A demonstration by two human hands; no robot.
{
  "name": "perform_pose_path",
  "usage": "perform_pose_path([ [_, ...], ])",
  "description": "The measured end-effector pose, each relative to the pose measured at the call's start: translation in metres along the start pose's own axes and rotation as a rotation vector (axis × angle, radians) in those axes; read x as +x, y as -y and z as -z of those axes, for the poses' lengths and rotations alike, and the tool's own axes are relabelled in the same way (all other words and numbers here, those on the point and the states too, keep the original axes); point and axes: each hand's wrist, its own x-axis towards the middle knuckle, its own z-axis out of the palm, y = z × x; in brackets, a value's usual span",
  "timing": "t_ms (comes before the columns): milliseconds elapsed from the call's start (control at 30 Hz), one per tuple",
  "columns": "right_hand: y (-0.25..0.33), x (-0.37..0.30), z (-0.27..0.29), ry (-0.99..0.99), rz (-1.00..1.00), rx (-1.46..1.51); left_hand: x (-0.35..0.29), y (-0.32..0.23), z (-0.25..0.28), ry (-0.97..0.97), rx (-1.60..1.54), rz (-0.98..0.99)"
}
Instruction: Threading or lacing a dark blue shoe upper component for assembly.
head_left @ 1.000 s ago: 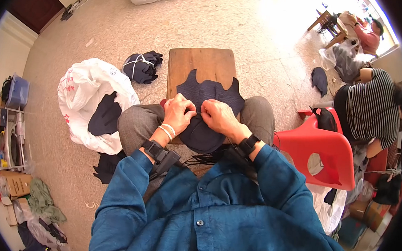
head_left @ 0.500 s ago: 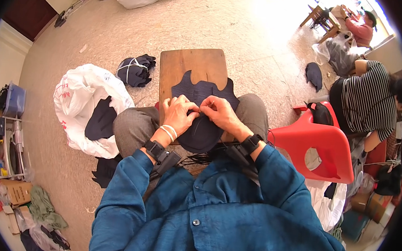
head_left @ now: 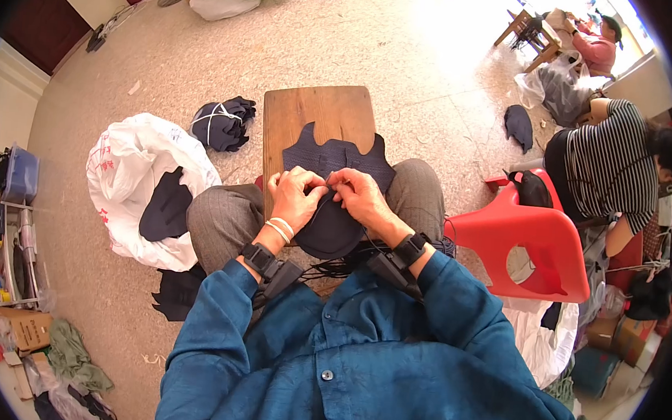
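A dark navy cloth piece with a rounded lower end rests between my knees. Above it, a notched part of the same dark cloth spreads over a wooden stool top; my hands hide whether the two join. My left hand pinches the cloth at its upper edge with thumb and index finger. Close beside it, my right hand is closed in a pinch at the same edge. Any thread or needle between the fingertips is too small to make out. Dark cords hang beneath the cloth.
To my left stands a white sack with dark cloth pieces, beside a tied dark bundle. A red plastic chair is at my right, near a person in a striped top. Another person sits farther back.
My fingers have shifted slightly at the cloth's edge, and the right hand has turned a little. Both hands stay together at the same place. The whole view has shifted slightly.
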Motion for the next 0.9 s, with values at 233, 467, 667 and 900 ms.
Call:
perform_pose_path([
  [233, 0.023, -0.006, -0.005, 0.032, -0.158, 0.178, -0.001, 0.005, 0.007, 0.016, -0.039, -0.05],
  [467, 0.019, -0.004, -0.007, 0.004, -0.025, -0.155, -0.004, 0.006, 0.006, -0.02, -0.045, -0.105],
  [667, 0.002, 0.0, -0.016, -0.082, 0.129, -0.342, -0.009, 0.008, 0.006, -0.036, 0.005, -0.181],
  [900, 0.006, -0.003, -0.02, -0.146, 0.24, -0.426, -0.019, 0.007, 0.021, -0.036, -0.27, -0.123],
])
